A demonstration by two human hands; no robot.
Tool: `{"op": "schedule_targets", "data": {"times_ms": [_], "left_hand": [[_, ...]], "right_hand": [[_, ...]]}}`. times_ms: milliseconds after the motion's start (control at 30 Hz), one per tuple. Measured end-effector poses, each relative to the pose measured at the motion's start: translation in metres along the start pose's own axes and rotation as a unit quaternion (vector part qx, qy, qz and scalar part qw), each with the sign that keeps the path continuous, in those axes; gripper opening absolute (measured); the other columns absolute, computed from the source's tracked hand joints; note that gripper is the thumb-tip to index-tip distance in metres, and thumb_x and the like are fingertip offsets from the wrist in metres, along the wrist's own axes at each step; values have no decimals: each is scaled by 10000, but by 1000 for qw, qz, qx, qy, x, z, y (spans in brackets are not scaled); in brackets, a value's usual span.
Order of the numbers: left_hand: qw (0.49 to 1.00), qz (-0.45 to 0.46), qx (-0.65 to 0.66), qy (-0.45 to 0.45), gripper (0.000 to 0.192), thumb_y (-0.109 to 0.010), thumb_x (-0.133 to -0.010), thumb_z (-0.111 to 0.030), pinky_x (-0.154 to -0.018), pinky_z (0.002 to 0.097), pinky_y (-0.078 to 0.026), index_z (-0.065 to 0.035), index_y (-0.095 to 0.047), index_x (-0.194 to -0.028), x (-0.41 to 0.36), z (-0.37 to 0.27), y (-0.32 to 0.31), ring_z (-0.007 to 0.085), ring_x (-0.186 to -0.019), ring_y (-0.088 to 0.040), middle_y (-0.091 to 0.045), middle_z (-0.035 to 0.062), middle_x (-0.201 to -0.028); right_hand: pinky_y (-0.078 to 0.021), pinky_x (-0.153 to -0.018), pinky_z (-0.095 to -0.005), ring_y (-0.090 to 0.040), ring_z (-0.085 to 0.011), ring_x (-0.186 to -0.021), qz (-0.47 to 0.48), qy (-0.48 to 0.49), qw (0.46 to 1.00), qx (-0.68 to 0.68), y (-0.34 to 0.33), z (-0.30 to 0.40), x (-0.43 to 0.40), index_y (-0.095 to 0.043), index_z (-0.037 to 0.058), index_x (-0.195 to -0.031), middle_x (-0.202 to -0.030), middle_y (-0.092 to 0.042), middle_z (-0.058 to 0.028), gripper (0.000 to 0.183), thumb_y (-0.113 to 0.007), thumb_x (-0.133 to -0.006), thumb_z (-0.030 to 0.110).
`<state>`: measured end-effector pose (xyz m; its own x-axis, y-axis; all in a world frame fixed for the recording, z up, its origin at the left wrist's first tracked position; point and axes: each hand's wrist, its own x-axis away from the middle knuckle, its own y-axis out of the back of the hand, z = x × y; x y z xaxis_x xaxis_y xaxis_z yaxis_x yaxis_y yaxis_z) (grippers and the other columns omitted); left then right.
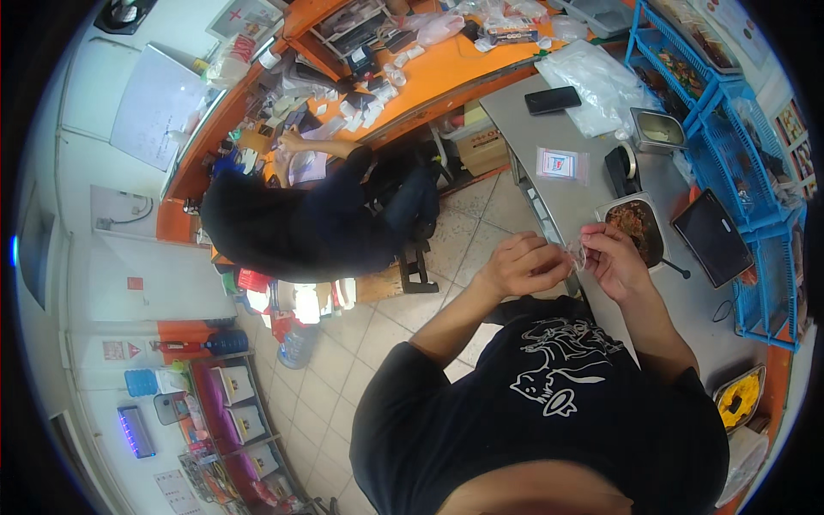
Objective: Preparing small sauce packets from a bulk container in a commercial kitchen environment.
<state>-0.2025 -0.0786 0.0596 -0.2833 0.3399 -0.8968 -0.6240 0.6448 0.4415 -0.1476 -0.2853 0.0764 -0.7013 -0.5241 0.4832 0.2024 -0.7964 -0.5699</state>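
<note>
A small piece of clear plastic (577,255), perhaps a little bag, is stretched between my two hands above the near edge of the steel counter (618,309). My left hand (524,264) pinches one side of it with curled fingers. On the other side, my right hand (608,256) grips it between thumb and fingertips. Just beyond the right hand sits a steel pan (655,232) of chopped reddish food (627,222), with a dark handle (674,268) sticking out. Farther up the counter lies a flat sealed plastic packet with a printed label (559,164).
A tape dispenser (623,170), a tablet (711,237), a smaller steel pan (658,131), a phone (552,100) and plastic bags (589,84) occupy the counter. Blue racks (734,148) line its far side. A pan of yellow food (740,396) stands right. Another person (290,219) sits at the orange desk (444,77).
</note>
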Motion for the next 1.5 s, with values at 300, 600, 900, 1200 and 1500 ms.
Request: {"op": "schedule_targets", "data": {"times_ms": [300,600,900,1200,1500], "left_hand": [[980,145,63,123,175,-776,-687,-77,-661,316,-473,-138,-718,-841,-48,11,21,190,-763,-576,-632,9,-848],[888,210,135,387,72,-707,-662,-56,-736,395,-495,-48,-648,-705,-70,-9,20,298,-813,-576,-585,94,-749],[868,204,174,418,102,-741,-711,-105,-702,390,-489,-25,-699,-759,-64,-8,15,280,-778,-604,-649,99,-749],[841,206,192,461,122,-728,-705,-139,-707,425,-510,-22,-714,-739,-60,-7,6,317,-787,-617,-662,133,-758],[838,207,193,466,131,-760,-738,-152,-678,371,-504,-37,-734,-795,-63,-6,5,256,-753,-638,-697,104,-761]], "right_hand": [[-516,-751,-273,-630,-153,-821,-83,248,961,93,-15,-8,2,-618,40,-1024,-965,-641,-64,151,-636,-881,-4],[-517,-729,-334,-635,-277,-811,-55,590,629,503,-16,-22,6,-632,-1,-938,-941,-627,-137,289,-763,-694,-85],[-534,-728,-342,-666,-284,-818,-86,596,610,515,-13,-18,1,-677,-15,-939,-923,-675,-129,262,-758,-704,-98],[-529,-649,-321,-660,-266,-789,-88,584,652,476,-3,-28,-3,-685,-3,-959,-933,-685,-124,273,-756,-711,-94],[-531,-648,-316,-666,-255,-800,-82,581,658,472,4,-29,-10,-675,-24,-980,-940,-687,-131,234,-736,-759,-73]]}}
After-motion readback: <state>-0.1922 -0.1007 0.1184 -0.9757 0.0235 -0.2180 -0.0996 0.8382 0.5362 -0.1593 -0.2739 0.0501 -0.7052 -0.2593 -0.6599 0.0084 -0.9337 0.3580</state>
